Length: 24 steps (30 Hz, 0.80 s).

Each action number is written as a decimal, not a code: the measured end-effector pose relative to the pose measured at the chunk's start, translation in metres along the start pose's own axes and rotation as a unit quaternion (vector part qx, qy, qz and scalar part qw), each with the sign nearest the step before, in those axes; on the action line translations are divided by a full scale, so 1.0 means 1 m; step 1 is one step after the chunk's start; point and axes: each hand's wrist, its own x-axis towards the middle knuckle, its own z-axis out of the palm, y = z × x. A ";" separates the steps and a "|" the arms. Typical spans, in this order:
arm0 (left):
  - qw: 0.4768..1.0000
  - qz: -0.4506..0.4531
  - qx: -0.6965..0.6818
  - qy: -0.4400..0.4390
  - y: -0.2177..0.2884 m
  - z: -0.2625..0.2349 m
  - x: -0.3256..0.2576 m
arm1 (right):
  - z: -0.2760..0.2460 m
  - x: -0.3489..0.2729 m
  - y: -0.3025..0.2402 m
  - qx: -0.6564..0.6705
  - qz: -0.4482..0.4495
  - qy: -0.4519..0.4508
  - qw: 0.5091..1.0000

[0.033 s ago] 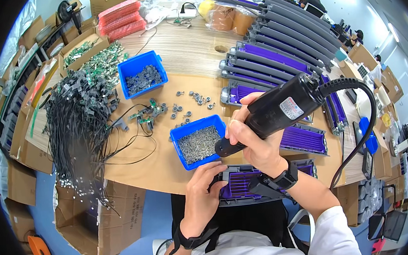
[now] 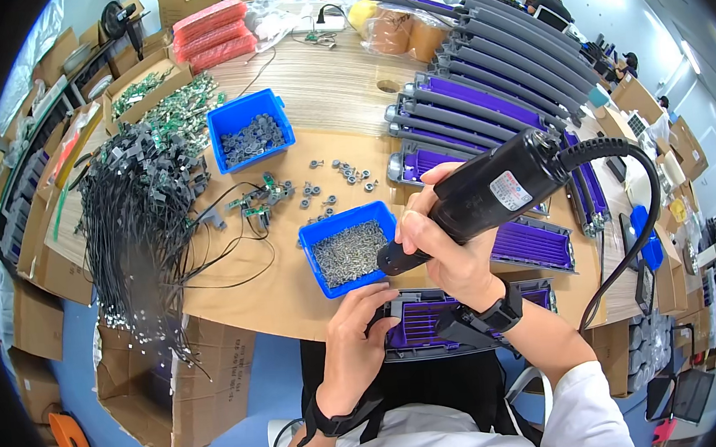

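Observation:
My right hand is wrapped round a black electric screwdriver, its thick cable curving off to the right. The tool's nose tilts down to the left, over the right edge of a blue bin of small metal screws. Its tip is hard to make out. At the table's near edge lies a purple and grey slatted panel, partly behind my right wrist. My left hand grips the panel's left end, thumb and fingers on either side of it, just below the bin.
Another blue bin holds grey round parts, with several loose ones beside it. Black cables pile up at left by green circuit boards. More grey and purple panels are stacked at right. An open carton stands below the table.

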 end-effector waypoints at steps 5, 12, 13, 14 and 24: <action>1.000 -0.005 0.003 0.005 0.001 0.000 0.000 | 0.002 -0.001 -0.002 -0.073 0.025 -0.017 0.997; 1.000 0.007 0.008 0.025 -0.001 0.002 0.000 | -0.001 0.000 -0.001 -0.002 -0.024 0.004 1.000; 1.000 0.005 0.007 0.027 -0.001 0.002 -0.001 | -0.001 0.001 -0.002 -0.003 -0.027 0.002 1.000; 1.000 0.004 0.006 0.026 -0.001 0.002 -0.002 | -0.001 0.001 -0.003 -0.006 -0.025 0.005 1.000; 1.000 -0.015 -0.010 0.007 -0.001 0.001 0.003 | 0.001 0.004 -0.014 0.022 -0.026 0.030 0.999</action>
